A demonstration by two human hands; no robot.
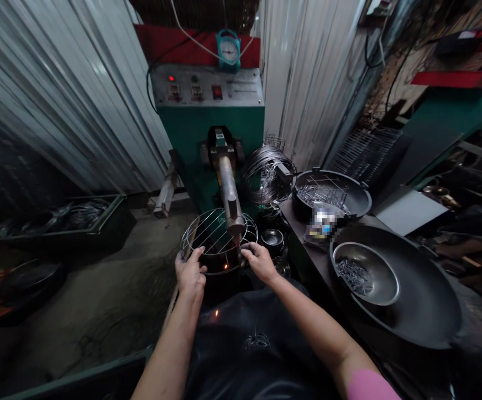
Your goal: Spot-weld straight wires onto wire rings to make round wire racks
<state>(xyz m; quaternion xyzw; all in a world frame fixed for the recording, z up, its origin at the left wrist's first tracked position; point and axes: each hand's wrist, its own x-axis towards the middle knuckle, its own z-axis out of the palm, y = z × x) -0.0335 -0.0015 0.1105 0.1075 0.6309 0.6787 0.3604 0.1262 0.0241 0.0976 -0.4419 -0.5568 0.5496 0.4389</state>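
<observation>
A round wire rack (207,253) with parallel bars sits under the metal electrode arm (230,194) of a green machine (241,122). My left hand (191,271) is closed on the rack's near left rim. At the right side of the rack, just beside the electrode tip, the fingers of my right hand (257,260) are pinched; what lies between them is too small to make out. Orange sparks show below the tip and above the dark apron (241,333). Small wire pieces (257,340) lie on the apron.
Right of the machine are a wire coil (268,175), a black pan (357,197) of wire parts, and a large pan (428,300) holding a metal bowl (384,278) with small pieces. A green-edged bin (57,236) of metal parts stands at the left. A dial (228,51) tops the machine.
</observation>
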